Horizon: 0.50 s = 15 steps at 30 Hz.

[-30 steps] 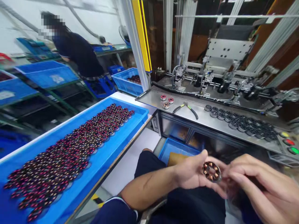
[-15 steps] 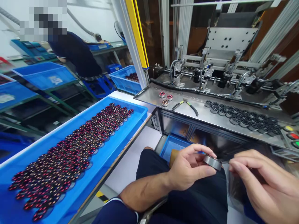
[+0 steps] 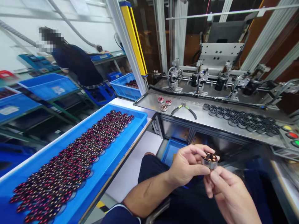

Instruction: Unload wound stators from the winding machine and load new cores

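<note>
Sitting in blue tray [image 3: 116, 147]: tons of wound cores [image 3: 77, 149], presumably done
Left hand [image 3: 185, 165]: one core [image 3: 209, 161] being pinched over the lap [image 3: 187, 203]
Right hand [image 3: 227, 189]: thumb and fingers bunched together just under it
Metal bench [image 3: 206, 123]: black cores [image 3: 243, 119] left, seemingly unwound

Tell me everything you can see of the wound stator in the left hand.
The wound stator is a short, round piece with a smooth, silvery, metal-looking outer wall. Copper-coloured coils with dark parts between them show at its top. It is held coil side up, above the person's lap, gripped between the thumb and fingers of the left hand. The right hand is just below its wall; whether it touches is unclear.
</note>
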Motion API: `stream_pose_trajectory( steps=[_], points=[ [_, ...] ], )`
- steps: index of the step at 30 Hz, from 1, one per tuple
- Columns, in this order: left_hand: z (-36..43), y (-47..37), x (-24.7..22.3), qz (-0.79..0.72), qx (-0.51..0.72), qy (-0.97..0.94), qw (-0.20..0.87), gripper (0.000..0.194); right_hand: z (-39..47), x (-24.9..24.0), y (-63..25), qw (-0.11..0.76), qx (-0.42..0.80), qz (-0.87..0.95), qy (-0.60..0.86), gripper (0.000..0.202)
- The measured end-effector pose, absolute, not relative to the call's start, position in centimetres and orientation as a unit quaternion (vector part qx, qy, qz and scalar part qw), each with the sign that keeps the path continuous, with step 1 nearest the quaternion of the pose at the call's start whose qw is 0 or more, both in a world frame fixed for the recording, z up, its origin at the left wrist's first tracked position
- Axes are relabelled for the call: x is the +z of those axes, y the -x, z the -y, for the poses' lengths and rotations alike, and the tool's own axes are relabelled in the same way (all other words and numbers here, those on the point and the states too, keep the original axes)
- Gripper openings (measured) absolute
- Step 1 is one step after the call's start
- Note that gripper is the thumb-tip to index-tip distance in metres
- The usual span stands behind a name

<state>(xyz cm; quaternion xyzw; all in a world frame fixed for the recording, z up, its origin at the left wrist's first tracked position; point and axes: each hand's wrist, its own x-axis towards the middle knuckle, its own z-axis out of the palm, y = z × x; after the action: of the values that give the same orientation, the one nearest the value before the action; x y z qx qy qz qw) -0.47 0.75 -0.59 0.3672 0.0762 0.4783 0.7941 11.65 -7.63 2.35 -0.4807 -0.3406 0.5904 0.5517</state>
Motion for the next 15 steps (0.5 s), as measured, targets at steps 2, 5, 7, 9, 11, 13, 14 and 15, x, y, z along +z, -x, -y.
stream_pose_trajectory(
  steps=[2,5,7,9,11,13,14,15],
  points=[
    [-0.8,0.4,-0.7,-0.066,0.476,-0.370,0.795,0.039,7.7,1.9,-12.1,0.559,0.623,0.333,0.433,0.033],
    [-1.0,0.4,-1.2,-0.058,0.455,-0.411,0.788,0.037,7.8,1.5,-12.5,0.564,0.663,0.314,0.378,0.043],
    [-1.2,0.6,-1.4,-0.053,0.433,-0.458,0.775,0.036,7.8,1.2,-12.5,0.571,0.670,0.313,0.357,0.040],
    [-1.4,0.9,-1.2,-0.057,0.438,-0.513,0.736,0.042,7.6,1.0,-12.5,0.582,0.647,0.339,0.357,0.034],
    [-1.6,1.6,-0.5,-0.099,0.476,-0.576,0.657,0.065,7.4,0.6,-12.7,0.595,0.563,0.408,0.404,0.028],
    [-1.5,2.2,0.5,-0.167,0.488,-0.641,0.568,0.080,7.3,0.3,-13.2,0.612,0.387,0.498,0.477,0.029],
    [-1.3,2.5,1.0,-0.195,0.475,-0.671,0.535,0.079,7.3,0.2,-13.5,0.613,0.284,0.545,0.497,0.032],
    [-1.1,2.7,1.5,-0.213,0.451,-0.697,0.515,0.072,7.3,0.1,-13.8,0.605,0.193,0.587,0.502,0.034]
  ],
)
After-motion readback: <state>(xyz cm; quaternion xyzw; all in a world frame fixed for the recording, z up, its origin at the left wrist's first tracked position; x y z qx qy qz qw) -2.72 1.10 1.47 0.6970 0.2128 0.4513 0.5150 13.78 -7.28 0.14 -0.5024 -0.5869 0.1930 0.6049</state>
